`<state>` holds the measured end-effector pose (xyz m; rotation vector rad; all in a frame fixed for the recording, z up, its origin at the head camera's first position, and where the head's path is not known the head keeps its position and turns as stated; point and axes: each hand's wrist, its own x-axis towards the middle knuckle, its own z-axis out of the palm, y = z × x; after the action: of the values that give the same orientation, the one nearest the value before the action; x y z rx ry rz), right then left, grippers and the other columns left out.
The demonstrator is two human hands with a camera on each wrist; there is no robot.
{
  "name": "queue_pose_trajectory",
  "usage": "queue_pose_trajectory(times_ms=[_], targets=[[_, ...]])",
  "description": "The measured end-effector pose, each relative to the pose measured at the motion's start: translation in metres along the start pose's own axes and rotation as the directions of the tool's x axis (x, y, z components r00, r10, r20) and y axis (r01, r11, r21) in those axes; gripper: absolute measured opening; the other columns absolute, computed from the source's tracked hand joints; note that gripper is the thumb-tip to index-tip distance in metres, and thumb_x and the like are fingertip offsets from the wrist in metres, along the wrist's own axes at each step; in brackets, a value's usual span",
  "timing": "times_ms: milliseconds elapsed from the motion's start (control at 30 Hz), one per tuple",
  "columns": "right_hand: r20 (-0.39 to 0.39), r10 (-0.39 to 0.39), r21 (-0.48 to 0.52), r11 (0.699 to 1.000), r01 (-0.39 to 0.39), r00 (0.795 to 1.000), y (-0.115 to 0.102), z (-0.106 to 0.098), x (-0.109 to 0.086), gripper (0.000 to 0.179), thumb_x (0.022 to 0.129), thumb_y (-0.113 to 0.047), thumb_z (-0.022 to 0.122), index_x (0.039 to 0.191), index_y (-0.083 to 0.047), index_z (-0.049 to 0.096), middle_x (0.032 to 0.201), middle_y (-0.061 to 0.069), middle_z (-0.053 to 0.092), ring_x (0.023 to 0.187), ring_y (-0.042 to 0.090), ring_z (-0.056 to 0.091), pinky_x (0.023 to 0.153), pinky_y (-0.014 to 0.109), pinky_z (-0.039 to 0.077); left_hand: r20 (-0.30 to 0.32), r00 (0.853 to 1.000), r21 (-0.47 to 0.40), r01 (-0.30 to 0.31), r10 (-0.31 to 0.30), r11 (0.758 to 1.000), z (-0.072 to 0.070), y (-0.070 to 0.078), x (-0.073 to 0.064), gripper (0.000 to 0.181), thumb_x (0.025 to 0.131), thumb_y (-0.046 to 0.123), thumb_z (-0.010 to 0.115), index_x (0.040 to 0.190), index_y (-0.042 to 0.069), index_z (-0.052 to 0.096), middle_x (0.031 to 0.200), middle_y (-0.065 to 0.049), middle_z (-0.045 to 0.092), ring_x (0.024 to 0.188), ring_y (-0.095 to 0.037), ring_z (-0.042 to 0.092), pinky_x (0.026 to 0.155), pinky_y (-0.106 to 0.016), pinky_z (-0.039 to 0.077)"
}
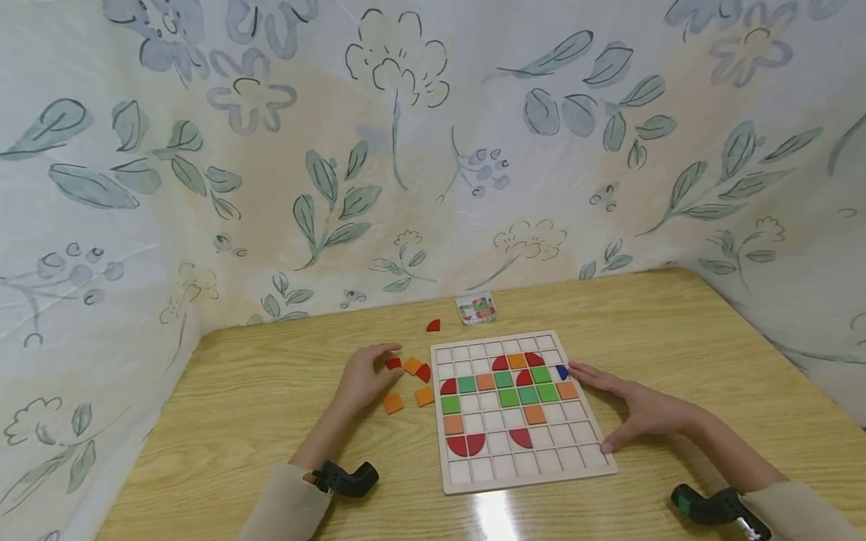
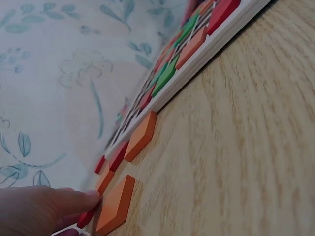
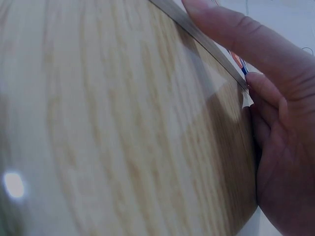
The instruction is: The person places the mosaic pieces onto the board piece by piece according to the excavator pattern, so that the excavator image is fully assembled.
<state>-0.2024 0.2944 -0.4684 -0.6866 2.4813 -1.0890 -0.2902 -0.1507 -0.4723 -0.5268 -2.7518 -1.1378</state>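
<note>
My left hand [image 1: 363,379] pinches a red piece [image 1: 394,364] between thumb and fingers at the table surface, left of the board. In the left wrist view the thumb lies over this red piece [image 2: 86,217], partly hiding it. Beside it are orange square tiles [image 1: 393,403] and a red quarter-circle tile [image 1: 423,373]. The white grid board [image 1: 489,466] carries red, green, teal and orange tiles, plus a dark blue piece [image 1: 562,372] near its right edge. My right hand [image 1: 643,406] rests along that edge, fingertips by the blue piece and thumb at the lower right corner.
Behind the board lies a small card [image 1: 476,308] printed with a coloured tile pattern. A lone red quarter-circle tile [image 1: 434,325] is left of the card. The wooden table [image 1: 271,391] meets a flower-patterned cloth [image 1: 433,150] at the back and sides.
</note>
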Motion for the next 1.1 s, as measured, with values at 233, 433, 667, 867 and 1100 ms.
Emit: queue_pose_trajectory(times_ms=[233, 433, 667, 867, 1100], targets=[[0.0, 0.001, 0.012, 1.0, -0.001, 1.0, -0.002, 0.0, 0.0, 0.103, 0.069, -0.029, 0.08, 0.149, -0.017, 0.018, 0.153, 0.016, 0.009, 0.12, -0.026, 0.001, 0.096, 0.072, 0.012, 0.001, 1.0, -0.039, 0.011, -0.011, 0.999, 0.0, -0.002, 0.001, 0.037, 0.078, 0.013, 0.074, 0.113, 0.011, 0.066, 0.099, -0.004, 0.068, 0.101, -0.025, 0.058, 0.093, -0.043, 0.042], [-0.006, 0.018, 0.004, 1.0, -0.018, 1.0, -0.004, 0.001, -0.001, 0.103, 0.068, -0.03, 0.08, 0.149, -0.017, 0.018, 0.154, 0.015, 0.01, 0.12, -0.027, 0.001, 0.097, 0.071, 0.013, -0.009, 1.0, -0.045, 0.026, -0.027, 0.999, 0.0, -0.002, 0.001, 0.036, 0.077, 0.013, 0.075, 0.111, 0.01, 0.067, 0.098, -0.004, 0.069, 0.101, -0.025, 0.059, 0.094, -0.043, 0.041], [-0.014, 0.025, -0.006, 1.0, -0.025, 1.0, -0.002, 0.001, -0.001, 0.104, 0.067, -0.032, 0.081, 0.149, -0.018, 0.018, 0.154, 0.013, 0.011, 0.122, -0.025, 0.001, 0.097, 0.07, 0.014, 0.011, 0.999, -0.024, 0.032, -0.032, 0.999, -0.004, -0.001, 0.001, 0.038, 0.077, 0.004, 0.067, 0.114, 0.011, 0.066, 0.103, -0.004, 0.069, 0.108, -0.026, 0.056, 0.095, -0.043, 0.041], [-0.008, 0.024, 0.014, 1.0, -0.024, 1.0, -0.001, 0.002, 0.0, 0.105, 0.066, -0.031, 0.081, 0.149, -0.018, 0.017, 0.154, 0.014, 0.01, 0.12, -0.028, 0.0, 0.096, 0.072, 0.012, -0.004, 1.0, 0.025, -0.012, 0.012, 1.0, -0.006, -0.005, 0.002, 0.04, 0.078, 0.006, 0.069, 0.118, 0.007, 0.063, 0.103, -0.009, 0.067, 0.105, -0.03, 0.056, 0.094, -0.046, 0.04], [-0.011, 0.02, 0.004, 1.0, -0.02, 1.0, -0.003, 0.0, 0.0, 0.105, 0.066, -0.031, 0.081, 0.149, -0.017, 0.017, 0.154, 0.015, 0.01, 0.12, -0.027, 0.0, 0.096, 0.071, 0.014, 0.099, 0.994, -0.021, -0.039, 0.041, 0.999, -0.011, -0.008, 0.004, 0.049, 0.076, -0.008, 0.058, 0.122, 0.008, 0.06, 0.111, -0.009, 0.066, 0.112, -0.026, 0.056, 0.095, -0.042, 0.043]])
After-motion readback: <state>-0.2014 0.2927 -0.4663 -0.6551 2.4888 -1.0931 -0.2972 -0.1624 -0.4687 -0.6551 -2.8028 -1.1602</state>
